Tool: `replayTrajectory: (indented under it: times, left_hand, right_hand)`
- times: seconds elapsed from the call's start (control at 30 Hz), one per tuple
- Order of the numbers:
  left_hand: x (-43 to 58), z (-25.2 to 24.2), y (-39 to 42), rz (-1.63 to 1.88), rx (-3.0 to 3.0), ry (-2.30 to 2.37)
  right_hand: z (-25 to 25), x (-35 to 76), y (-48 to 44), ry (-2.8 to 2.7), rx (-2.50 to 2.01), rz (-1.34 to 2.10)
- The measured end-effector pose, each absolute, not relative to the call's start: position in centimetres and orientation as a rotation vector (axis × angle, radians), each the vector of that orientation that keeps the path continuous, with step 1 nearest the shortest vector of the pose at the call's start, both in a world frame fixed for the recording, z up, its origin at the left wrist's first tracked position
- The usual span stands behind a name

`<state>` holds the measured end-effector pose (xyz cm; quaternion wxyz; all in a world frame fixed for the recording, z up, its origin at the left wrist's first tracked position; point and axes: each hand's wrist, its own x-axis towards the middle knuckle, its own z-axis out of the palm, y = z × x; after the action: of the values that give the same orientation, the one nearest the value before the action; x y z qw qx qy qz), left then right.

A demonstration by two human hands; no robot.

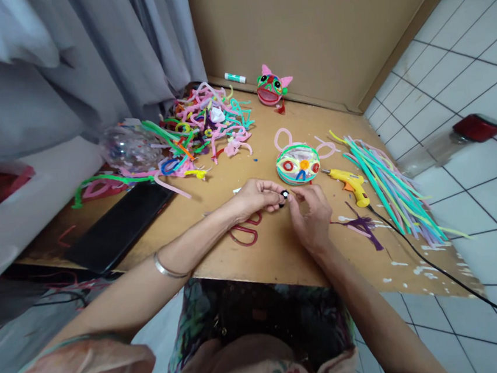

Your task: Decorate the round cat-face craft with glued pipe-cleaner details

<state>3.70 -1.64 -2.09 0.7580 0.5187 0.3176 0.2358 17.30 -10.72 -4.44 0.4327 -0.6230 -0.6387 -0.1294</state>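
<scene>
My left hand [256, 198] pinches a small black piece with a white spot [284, 195], perhaps a pipe-cleaner eye. The fingertips of my right hand [310, 213] are closed at the same piece's right edge. Just beyond my hands sits a round pipe-cleaner face [299, 164] with a green rim, yellow and red eyes, an orange nose and a blue mouth. Red-handled scissors [244, 235] lie partly hidden under my left hand. To the right of the face rests a yellow hot glue gun [348, 184], its nozzle pointing at the face.
A bundle of straight pipe cleaners [392, 190] lies at right, near purple scraps [364, 225]. Tangled pipe cleaners [211, 120] and a clear plastic container [130, 146] are at left, by a black phone-like slab [120, 225]. A finished-looking face [269, 86] and glue stick [235, 78] stand behind.
</scene>
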Motion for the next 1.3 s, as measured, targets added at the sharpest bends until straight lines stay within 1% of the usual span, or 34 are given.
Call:
replayTrajectory:
  times: [0.4,0.7,1.3]
  left_hand:
    - [3.5,-2.4,-1.7,0.51,1.168,0.629]
    - [3.6,-2.6,-1.3,0.52,1.11,0.641]
    - [3.4,-2.5,-0.7,0.546,0.984,0.651]
  right_hand:
    - [-4.3,17.2,-10.8,-1.58,-1.545,-0.282]
    - [-3.1,17.3,-10.9,-1.405,-1.537,-0.208]
    - [-4.0,17.6,-10.8,-1.479,-1.594,-0.074]
